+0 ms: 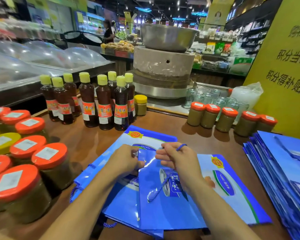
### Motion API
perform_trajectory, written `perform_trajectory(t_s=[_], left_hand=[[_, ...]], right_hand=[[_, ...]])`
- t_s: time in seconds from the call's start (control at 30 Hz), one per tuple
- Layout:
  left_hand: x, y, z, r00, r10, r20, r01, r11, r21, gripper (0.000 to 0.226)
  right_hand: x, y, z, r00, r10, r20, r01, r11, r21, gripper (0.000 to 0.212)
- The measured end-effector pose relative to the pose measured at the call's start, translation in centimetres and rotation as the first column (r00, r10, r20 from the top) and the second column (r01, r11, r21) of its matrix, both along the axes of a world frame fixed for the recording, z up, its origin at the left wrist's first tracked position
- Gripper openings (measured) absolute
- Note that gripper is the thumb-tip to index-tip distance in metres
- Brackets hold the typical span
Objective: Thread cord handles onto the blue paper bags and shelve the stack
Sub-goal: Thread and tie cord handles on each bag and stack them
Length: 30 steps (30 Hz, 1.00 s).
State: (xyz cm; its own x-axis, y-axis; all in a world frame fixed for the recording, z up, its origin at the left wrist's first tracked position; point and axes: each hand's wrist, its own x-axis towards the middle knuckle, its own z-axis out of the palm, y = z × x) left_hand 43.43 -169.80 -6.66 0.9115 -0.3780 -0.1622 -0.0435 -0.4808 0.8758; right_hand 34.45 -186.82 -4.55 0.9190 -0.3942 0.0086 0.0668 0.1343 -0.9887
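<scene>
The left hand point(126, 160) and right hand point(177, 159) sat close together, almost touching, over the top edge of a glossy blue paper bag point(164, 212) that lay flat on the brown wooden table point(93, 141); the left fingers were curled and pinched that edge; the right fingers pinched a twisted blue cord point(157, 189), its short end curving out above the knuckles, the rest trailing in a slack loop down the bag's printed face; more flat bags point(235, 193) were fanned beneath it, some with rope handles poking out at the left; a thick stack of the same shiny bags point(284, 163) lay at the table's right edge, well apart from the hands; round jars with flat orange lids point(48, 155) crowded the left side; slim bottles point(103, 103) of dark liquid with ribbed yellow caps stood behind; a rough, cylindrical stone mill point(163, 64) carried a dull metal bowl point(166, 37).
</scene>
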Motion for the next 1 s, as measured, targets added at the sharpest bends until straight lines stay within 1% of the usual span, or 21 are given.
perform_trajectory(t_s=[0.03, 0.07, 0.17, 0.23, 0.27, 0.33, 0.43, 0.53, 0.6, 0.67, 0.8, 0.87, 1.0], left_hand=[[0.1, 0.0, -0.1, 1.0, -0.015, -0.024, 0.014, 1.0, -0.022, 0.047], [0.1, 0.0, -0.2, 0.999, -0.025, -0.03, 0.024, 1.0, -0.02, 0.046], [0.2, 0.0, -0.1, 0.998, -0.063, -0.009, 0.063, 0.998, 0.001, 0.037], [0.4, 0.0, 0.0, 0.999, -0.038, -0.035, 0.036, 0.998, -0.057, 0.058], [0.2, 0.0, 0.3, 0.999, -0.016, -0.045, 0.012, 0.996, -0.091, 0.063], [-0.1, -0.1, 1.0, 0.999, 0.041, -0.028, -0.045, 0.988, -0.146, 0.056], [-0.5, -0.1, 1.6, 0.993, 0.104, -0.053, -0.113, 0.971, -0.209, 0.041], [-0.7, -0.1, 1.5, 0.992, 0.075, -0.101, -0.096, 0.967, -0.234, 0.031], [-0.9, -0.1, 1.6, 0.989, 0.037, -0.144, -0.077, 0.958, -0.278, 0.027], [-0.9, -0.2, 1.5, 0.986, 0.02, -0.163, -0.066, 0.958, -0.28, 0.025], [-1.3, -0.8, 0.9, 0.998, 0.001, -0.064, -0.013, 0.984, -0.18, 0.018], [-1.2, -0.9, 0.7, 1.0, -0.006, -0.022, 0.003, 0.989, -0.146, 0.019], [-1.1, -1.1, 0.4, 0.994, 0.005, 0.109, 0.002, 0.998, -0.067, 0.023]], right_hand=[[0.2, 0.2, -1.0, 1.0, -0.001, -0.004, 0.001, 0.998, -0.065, 0.013], [0.2, 0.5, -2.1, 1.0, 0.004, -0.013, -0.006, 0.995, -0.097, 0.011], [0.1, 1.2, -4.3, 0.999, 0.016, -0.05, -0.023, 0.991, -0.131, 0.004], [0.1, 1.1, -4.6, 0.999, 0.016, -0.037, -0.021, 0.99, -0.142, 0.005], [0.1, 0.9, -4.5, 1.0, 0.013, -0.025, -0.017, 0.989, -0.146, 0.007], [0.0, 0.5, -4.3, 1.0, 0.001, -0.007, -0.002, 0.988, -0.153, 0.01], [-0.1, 0.5, -4.6, 1.0, -0.005, 0.01, 0.006, 0.986, -0.167, 0.01], [-0.2, 0.6, -4.9, 1.0, 0.009, 0.023, -0.004, 0.981, -0.193, 0.006], [-0.3, 0.6, -5.0, 1.0, 0.013, 0.025, -0.007, 0.978, -0.208, 0.011], [-0.3, 0.6, -4.9, 0.999, 0.013, 0.03, -0.007, 0.979, -0.203, 0.012], [-0.2, 0.6, -5.1, 0.999, -0.018, 0.029, 0.023, 0.984, -0.179, 0.011], [-0.1, 0.7, -5.2, 0.999, -0.027, 0.024, 0.03, 0.985, -0.17, 0.011], [0.0, 0.7, -5.3, 0.999, -0.033, 0.026, 0.037, 0.983, -0.177, 0.011]])
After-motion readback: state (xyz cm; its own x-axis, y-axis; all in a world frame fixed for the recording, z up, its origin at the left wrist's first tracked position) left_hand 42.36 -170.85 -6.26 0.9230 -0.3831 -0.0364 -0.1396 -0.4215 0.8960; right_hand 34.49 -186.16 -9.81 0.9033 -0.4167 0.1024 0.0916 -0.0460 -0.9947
